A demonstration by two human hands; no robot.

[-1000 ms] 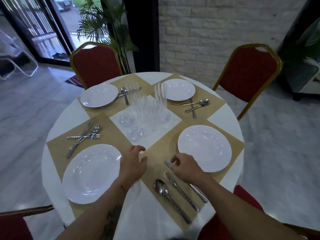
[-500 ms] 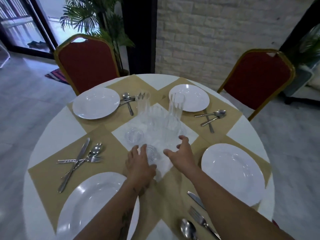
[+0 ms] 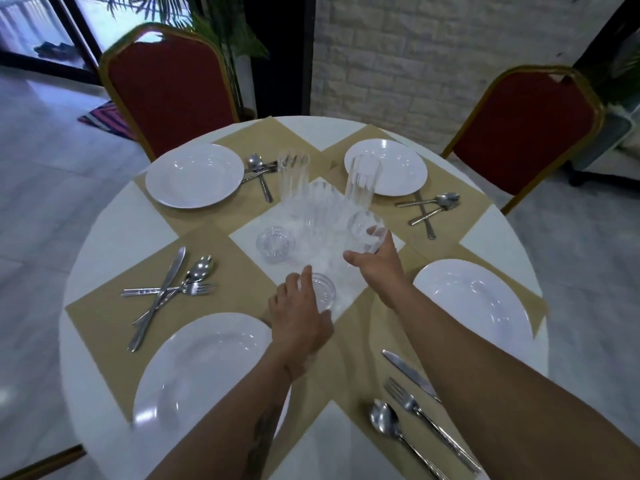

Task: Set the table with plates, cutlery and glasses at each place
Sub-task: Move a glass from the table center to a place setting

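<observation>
Four white plates lie on tan placemats: far left [image 3: 194,174], far right [image 3: 385,166], near right [image 3: 474,303], near left [image 3: 201,368]. Cutlery lies beside each: crossed pieces [image 3: 166,292], a set [image 3: 261,171], another [image 3: 429,209], and a knife, fork and spoon [image 3: 415,410]. Clear glasses cluster on the white centre square [image 3: 318,220]. My right hand [image 3: 377,268] grips a tall ribbed glass [image 3: 363,226], tilted. My left hand [image 3: 299,317] curls around a short glass [image 3: 323,292].
The round white table [image 3: 104,244] has red chairs with gold frames at the far left [image 3: 173,88] and far right [image 3: 523,133]. Two tall glasses [image 3: 292,174] [image 3: 363,181] and a short one [image 3: 275,244] stand near my hands. Grey tiled floor surrounds the table.
Both hands left the near cutlery and reached forward to the glasses in the centre. My right hand has closed on a tall glass, my left on a short one.
</observation>
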